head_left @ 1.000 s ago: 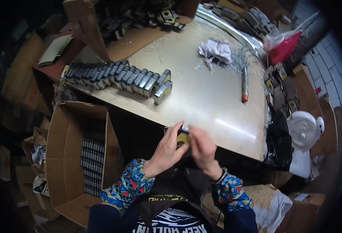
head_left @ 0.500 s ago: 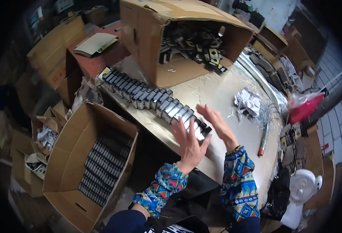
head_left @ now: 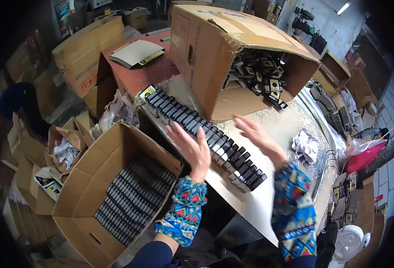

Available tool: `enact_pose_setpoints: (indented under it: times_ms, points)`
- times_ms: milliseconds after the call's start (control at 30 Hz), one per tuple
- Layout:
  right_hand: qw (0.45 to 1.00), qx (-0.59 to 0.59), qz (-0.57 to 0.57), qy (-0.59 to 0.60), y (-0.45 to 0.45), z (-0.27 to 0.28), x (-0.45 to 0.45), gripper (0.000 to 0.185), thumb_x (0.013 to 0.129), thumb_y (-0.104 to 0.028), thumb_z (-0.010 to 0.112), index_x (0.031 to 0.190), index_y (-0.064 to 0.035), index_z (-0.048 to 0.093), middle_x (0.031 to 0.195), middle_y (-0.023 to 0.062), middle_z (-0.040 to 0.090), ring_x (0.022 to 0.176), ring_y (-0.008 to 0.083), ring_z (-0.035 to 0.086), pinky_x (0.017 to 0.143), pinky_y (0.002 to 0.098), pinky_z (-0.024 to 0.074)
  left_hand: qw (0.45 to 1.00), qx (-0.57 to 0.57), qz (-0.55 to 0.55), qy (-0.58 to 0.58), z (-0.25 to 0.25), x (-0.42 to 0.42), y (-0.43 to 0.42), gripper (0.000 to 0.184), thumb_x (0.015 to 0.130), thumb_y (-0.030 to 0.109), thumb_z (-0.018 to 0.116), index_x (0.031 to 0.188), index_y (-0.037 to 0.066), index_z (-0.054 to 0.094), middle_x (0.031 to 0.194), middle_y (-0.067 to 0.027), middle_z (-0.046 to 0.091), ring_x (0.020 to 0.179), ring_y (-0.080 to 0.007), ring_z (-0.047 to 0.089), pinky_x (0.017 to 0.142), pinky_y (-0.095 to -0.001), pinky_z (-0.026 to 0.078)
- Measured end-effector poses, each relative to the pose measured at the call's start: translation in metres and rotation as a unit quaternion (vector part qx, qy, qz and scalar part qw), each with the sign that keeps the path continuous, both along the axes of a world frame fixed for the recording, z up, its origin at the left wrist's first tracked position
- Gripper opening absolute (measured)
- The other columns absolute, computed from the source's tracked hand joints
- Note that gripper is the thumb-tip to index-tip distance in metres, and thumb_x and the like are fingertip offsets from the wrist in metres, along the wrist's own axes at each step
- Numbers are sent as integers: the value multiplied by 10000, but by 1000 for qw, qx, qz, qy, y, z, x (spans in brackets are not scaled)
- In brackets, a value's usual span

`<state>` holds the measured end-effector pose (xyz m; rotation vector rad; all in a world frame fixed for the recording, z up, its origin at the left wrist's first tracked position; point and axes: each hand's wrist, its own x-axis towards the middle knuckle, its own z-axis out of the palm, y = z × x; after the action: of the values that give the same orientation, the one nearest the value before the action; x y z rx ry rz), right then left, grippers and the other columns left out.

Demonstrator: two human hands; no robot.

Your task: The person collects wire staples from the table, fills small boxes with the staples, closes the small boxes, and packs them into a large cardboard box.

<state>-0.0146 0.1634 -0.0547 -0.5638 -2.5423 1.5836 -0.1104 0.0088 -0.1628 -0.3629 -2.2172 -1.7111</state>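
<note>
A long row of small black-topped packs with pale sides (head_left: 246, 158) runs diagonally along the near edge of the table (head_left: 264, 196). On the near side of the row is my left hand (head_left: 192, 147), open, its fingers stretched and overlapping part of the row; whether it touches the packs I cannot tell. My right hand (head_left: 261, 140) hangs over the table on the far side, fingers extended and holding nothing. An open carton (head_left: 83, 190) stands below to the left, with rows of similar dark pieces (head_left: 134, 196) packed inside.
A large carton (head_left: 197, 67) lies on its side on the table, with loose black-and-yellow pieces (head_left: 264, 80) inside. Crumpled paper (head_left: 305, 146) and clear scraps lie to the right. Flat card sheets (head_left: 136, 52) rest at the back. A white fan (head_left: 349, 243) stands lower right; a person (head_left: 22, 107) bends at far left.
The view has shifted, so the table scene sits lower and further right. My hands have moved apart and away from the near end of the row, the left one toward its middle.
</note>
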Motion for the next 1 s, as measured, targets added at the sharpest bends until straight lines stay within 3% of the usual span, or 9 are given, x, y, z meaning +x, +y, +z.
enact_pose_setpoints:
  times_ms: [100,133,267,400,500,700,867,967,1000]
  points:
    - [993,-14,-111,24,6,20,58,540,1034,-380,525,1403,15,505,1299,137,620,1201,208,580,991,335,472,961,-255,-26,107,-1,-37,-24,777,995,487,508,1542,4,243,1602,-293,151,1496,-469,61,1183,-601,88]
    - [986,-10,-162,25,3,25,79,514,1027,-357,543,1365,30,527,1246,140,644,1128,206,620,935,326,501,957,-254,-71,121,1,-43,-29,704,972,469,547,1455,-23,406,1541,-293,302,1484,-448,156,1181,-604,106]
    - [939,-81,-332,-40,-10,4,161,470,1002,-336,577,1212,84,577,1091,206,688,863,270,720,721,350,584,933,-287,-79,201,16,-49,-39,609,949,454,574,1304,-41,555,1393,-284,473,1400,-430,336,1166,-591,193]
    - [905,-229,-341,-109,-58,-14,169,514,983,-357,623,1136,133,587,1005,211,672,785,267,710,688,370,607,908,-312,-87,266,19,-53,-40,620,899,451,638,1251,-54,572,1301,-275,518,1260,-424,443,1052,-505,375]
    - [926,-186,-319,-80,-65,-40,145,512,956,-359,675,1033,146,637,911,135,656,724,181,667,671,328,605,915,-316,-149,202,41,-59,-41,683,845,492,690,1231,-59,574,1225,-257,541,1157,-393,484,974,-486,427]
    - [927,-147,-330,-104,-56,-38,120,488,906,-341,738,951,140,669,873,136,670,684,191,666,643,295,593,850,-474,-226,46,64,-103,-19,1003,645,758,742,1156,-89,576,1152,-268,624,1084,-397,618,948,-464,477]
    - [926,-42,-375,-27,-79,-41,123,319,875,-219,746,973,83,715,912,105,711,787,123,658,686,290,555,931,-303,-198,40,57,-96,-28,989,674,718,757,1186,-91,510,1142,-282,613,1077,-424,616,927,-477,492]
    - [893,1,-366,261,-89,-56,137,420,889,-55,697,1266,85,572,1102,137,698,992,155,666,878,284,541,975,-64,-210,-46,57,-82,-37,800,820,641,696,1115,-73,491,1074,-273,583,957,-431,595,878,-465,472]
    - [894,26,-373,246,-87,-70,148,550,892,7,666,1387,75,437,1230,159,646,1102,179,638,931,297,528,982,-28,-187,2,25,-86,-29,714,890,597,646,1105,-65,488,1026,-250,578,902,-417,576,869,-457,458]
